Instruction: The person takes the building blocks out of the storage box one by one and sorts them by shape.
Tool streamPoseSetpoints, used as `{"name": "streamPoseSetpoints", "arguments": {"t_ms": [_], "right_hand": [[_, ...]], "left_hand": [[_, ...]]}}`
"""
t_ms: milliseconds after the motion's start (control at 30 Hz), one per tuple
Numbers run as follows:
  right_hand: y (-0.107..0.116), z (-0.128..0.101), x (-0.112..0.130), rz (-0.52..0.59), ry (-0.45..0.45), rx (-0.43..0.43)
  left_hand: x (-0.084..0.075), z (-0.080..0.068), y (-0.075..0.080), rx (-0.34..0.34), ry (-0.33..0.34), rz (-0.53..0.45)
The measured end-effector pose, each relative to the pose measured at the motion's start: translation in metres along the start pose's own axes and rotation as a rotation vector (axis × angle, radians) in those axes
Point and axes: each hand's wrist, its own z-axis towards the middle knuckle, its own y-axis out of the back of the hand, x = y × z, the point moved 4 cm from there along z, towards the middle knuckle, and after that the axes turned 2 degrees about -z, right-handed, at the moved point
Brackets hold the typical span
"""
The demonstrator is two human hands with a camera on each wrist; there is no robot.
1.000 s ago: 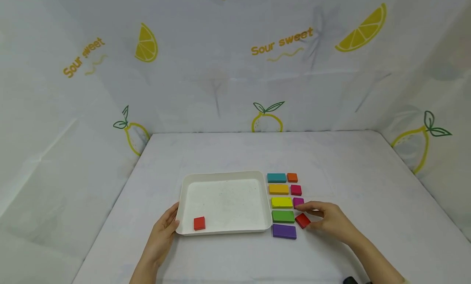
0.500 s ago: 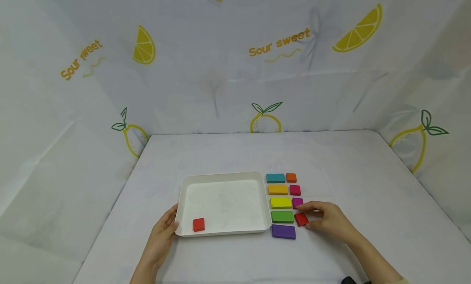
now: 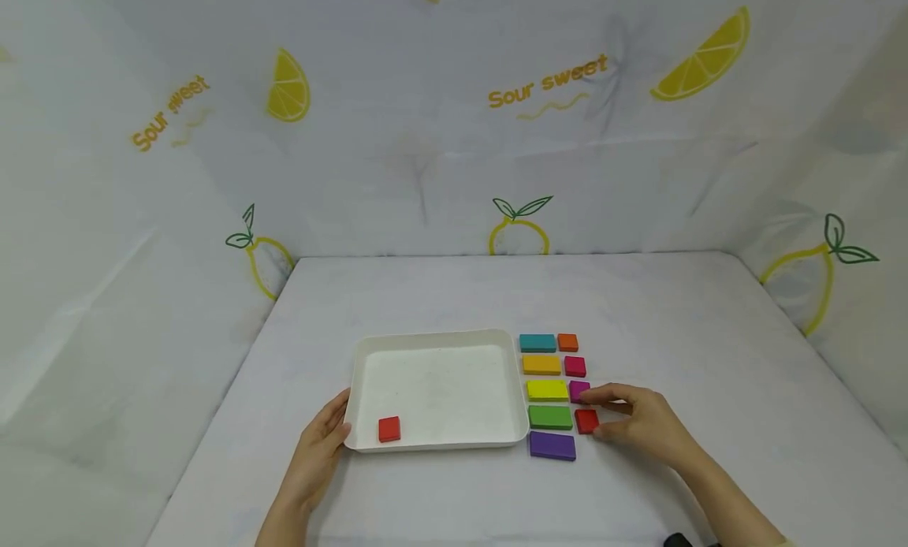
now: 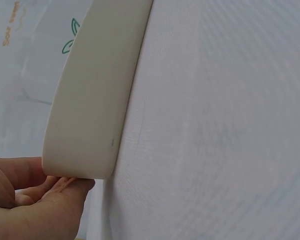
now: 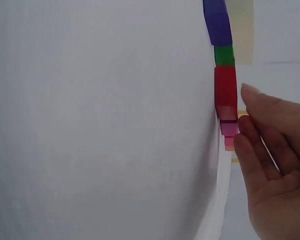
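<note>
A shallow white tray (image 3: 440, 446) lies on the table with one small red block (image 3: 388, 429) inside, near its front left corner. My left hand (image 3: 319, 446) holds the tray's left end; its thumb and fingers meet the corner (image 4: 75, 170) in the left wrist view. To the right of the tray, another small red block (image 3: 586, 421) lies flat beside a green block (image 3: 550, 417). My right hand (image 3: 641, 421) is at this red block, thumb by its near right corner and forefinger close to a magenta block (image 3: 578, 391). In the right wrist view, thumb and fingers are loosely bent beside the red block (image 5: 225, 90).
Teal (image 3: 537, 343), amber (image 3: 541, 365), yellow (image 3: 547, 390) and purple (image 3: 552, 445) longer blocks form a column beside the tray. Small orange (image 3: 567, 342) and pink (image 3: 574, 366) blocks stand right of it. A lemon-printed cloth (image 3: 454, 176) hangs behind the table.
The red block at my right hand has turned from a slanted position to nearly straight, beside the green block. My left hand and the tray stay in place; the head view shifts slightly.
</note>
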Motion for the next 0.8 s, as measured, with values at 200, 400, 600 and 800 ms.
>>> {"name": "streamPoseSetpoints", "arguments": {"t_ms": [200,400,600,800], "right_hand": [[0.006,0.005,0.021,-0.003,0.036,-0.031],[-0.001,0.015,0.058,0.014,0.144,-0.036],[-0.028,0.030,0.094,0.134,0.260,0.066],[-0.069,0.043,0.126,0.242,0.360,0.169]], "left_hand": [[0.003,0.001,-0.001,0.001,0.012,-0.001],[0.003,0.000,-0.001,-0.001,0.015,-0.009],[0.002,0.001,-0.001,0.003,0.013,-0.021],[0.000,0.001,-0.001,0.013,0.002,-0.031]]}}
